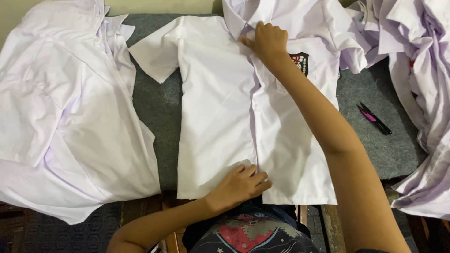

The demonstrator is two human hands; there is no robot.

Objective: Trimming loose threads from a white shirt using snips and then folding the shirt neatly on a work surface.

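Flattened, with fingers spread and nothing clasped, the left grip (241, 182) is pressed palm-down on the lower hem of a white short-sleeved shirt (220, 112), just beside the button placket. No fabric is pinched by it; the cloth is only held flat against the table (159, 107), which is covered in grey felt. Far to the left of that grip, a second white shirt (65, 117) is spread loosely, its edge hanging over the near side of the table. Between that garment and the left grip, a bare strip of grey covering is seen.

Up and to the right of the left grip, the right grip (267, 40) is set at the collar of the same shirt, fingers curled down onto the fabric near the top of the placket; whether cloth is actually pinched there cannot be told. Just right of it, a dark embroidered badge (300, 62) is seen on the chest pocket. Further right and lower, a black and pink thread cutter (373, 118) lies on the table, apart from the shirt. Beyond it, a heap of white garments (417, 70) is piled at the right edge.
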